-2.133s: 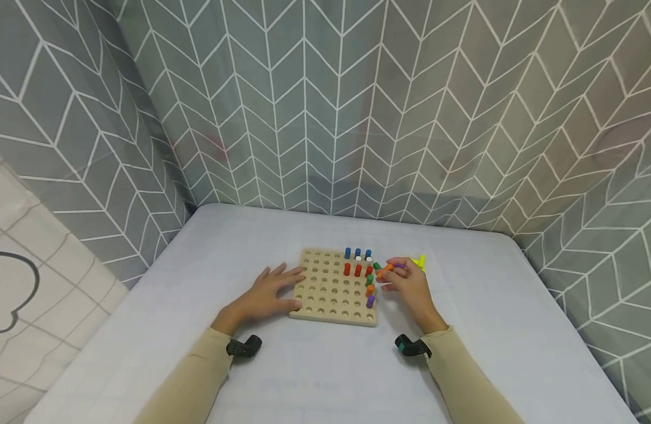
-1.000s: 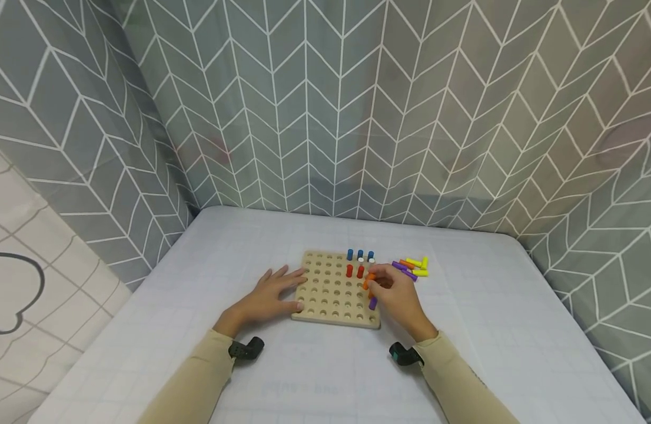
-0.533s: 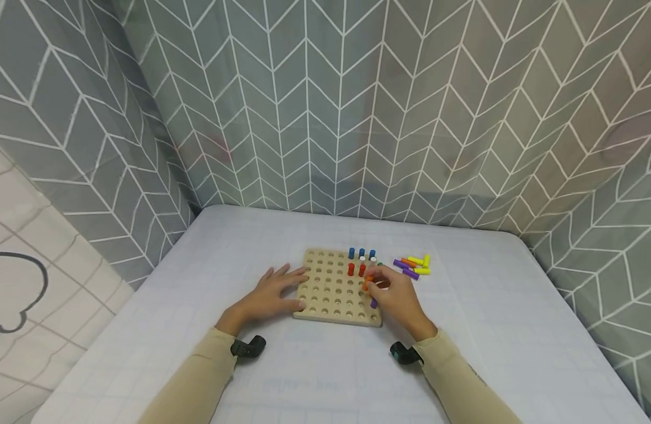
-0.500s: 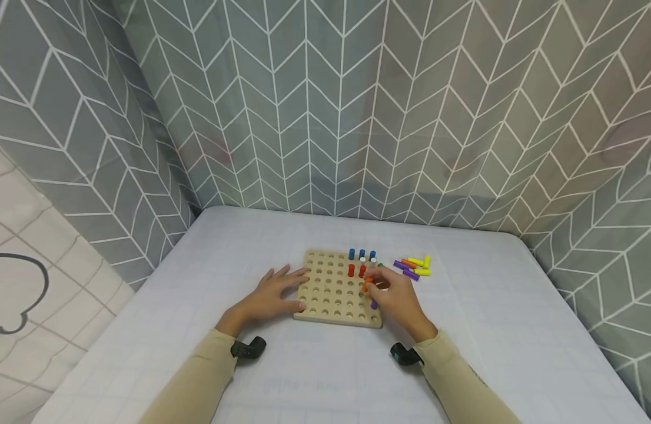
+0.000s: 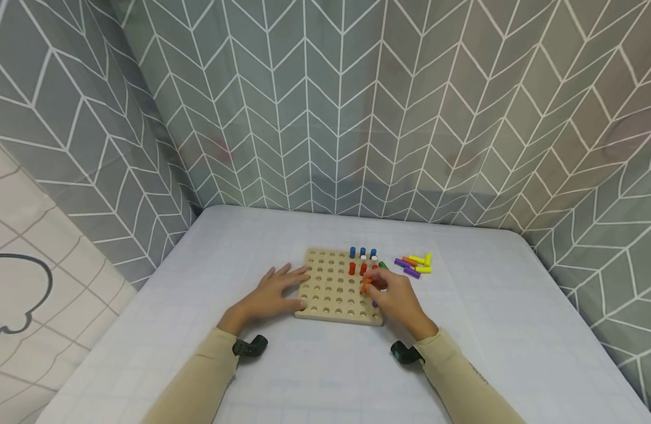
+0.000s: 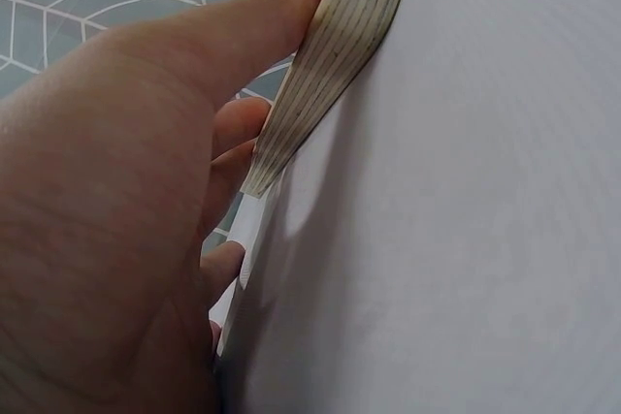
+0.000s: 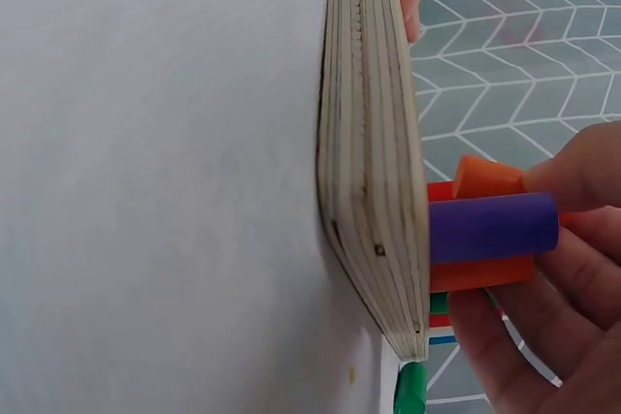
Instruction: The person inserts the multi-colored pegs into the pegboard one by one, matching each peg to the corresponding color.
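Note:
My left hand lies spread at the left edge of a wooden pegboard, fingers and thumb touching it. With thumb and fingertips my right hand pinches an orange peg over the board's right part. Whether its lower end sits in a hole I cannot tell. In the right wrist view, a purple peg and a second orange peg stand in the board beside the held peg. Farther back stand red pegs, white pegs and blue pegs. My right hand partly hides the right column.
A loose green peg lies just off the board's right edge. Farther right is a small pile of purple pegs, yellow pegs and an orange peg. White cloth covers the table, and a patterned curtain hangs behind.
From right of the board, my right hand has moved left and nearer over it with the orange peg, then stayed almost still. My left hand has kept its place on the board.

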A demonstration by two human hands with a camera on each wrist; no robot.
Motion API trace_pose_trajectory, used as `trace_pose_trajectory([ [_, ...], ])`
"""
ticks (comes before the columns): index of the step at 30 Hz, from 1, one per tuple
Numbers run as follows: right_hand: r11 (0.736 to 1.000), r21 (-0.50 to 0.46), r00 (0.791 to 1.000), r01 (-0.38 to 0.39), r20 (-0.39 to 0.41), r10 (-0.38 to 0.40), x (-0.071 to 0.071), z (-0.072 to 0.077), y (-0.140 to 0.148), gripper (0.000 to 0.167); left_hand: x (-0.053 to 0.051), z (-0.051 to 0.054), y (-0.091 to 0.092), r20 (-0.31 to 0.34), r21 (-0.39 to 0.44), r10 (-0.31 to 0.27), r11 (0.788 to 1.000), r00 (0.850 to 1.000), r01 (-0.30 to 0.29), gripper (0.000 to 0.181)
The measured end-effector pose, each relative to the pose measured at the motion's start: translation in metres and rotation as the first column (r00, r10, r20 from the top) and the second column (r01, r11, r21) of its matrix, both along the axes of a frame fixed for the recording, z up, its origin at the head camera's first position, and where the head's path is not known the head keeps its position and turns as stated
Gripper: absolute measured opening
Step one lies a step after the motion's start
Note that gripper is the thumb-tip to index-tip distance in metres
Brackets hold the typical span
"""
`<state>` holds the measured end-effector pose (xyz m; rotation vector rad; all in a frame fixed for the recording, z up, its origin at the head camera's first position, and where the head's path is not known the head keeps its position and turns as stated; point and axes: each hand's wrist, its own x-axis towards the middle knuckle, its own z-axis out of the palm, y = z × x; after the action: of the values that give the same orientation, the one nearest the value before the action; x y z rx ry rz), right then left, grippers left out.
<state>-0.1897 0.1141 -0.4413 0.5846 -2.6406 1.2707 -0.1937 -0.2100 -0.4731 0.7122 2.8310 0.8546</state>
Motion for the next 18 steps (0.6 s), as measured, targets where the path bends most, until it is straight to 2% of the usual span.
trace_pose_trajectory([
  [5, 1.000, 0.002, 1.000, -0.001, 0.025, 0.000, -0.0002, -0.0022, -0.0009, 0.018, 0.0003, -0.0006, -0.0002, 0.013, 0.002, 0.001, 1.000, 1.000, -0.001, 0.076],
  [9, 1.000, 0.005, 1.000, 0.009, 0.020, -0.009, -0.0026, -0.0017, -0.0012, 0.018, -0.0017, 0.0016, -0.0001, -0.005, 0.003, -0.006, 1.000, 1.000, 0.006, 0.076],
  [18, 0.998, 0.058, 0.999, 0.019, 0.029, -0.021, -0.0039, -0.0029, -0.0035, 0.019, -0.0012, 0.0001, -0.0005, 0.003, -0.007, -0.002, 1.000, 1.000, 0.002, 0.077],
])
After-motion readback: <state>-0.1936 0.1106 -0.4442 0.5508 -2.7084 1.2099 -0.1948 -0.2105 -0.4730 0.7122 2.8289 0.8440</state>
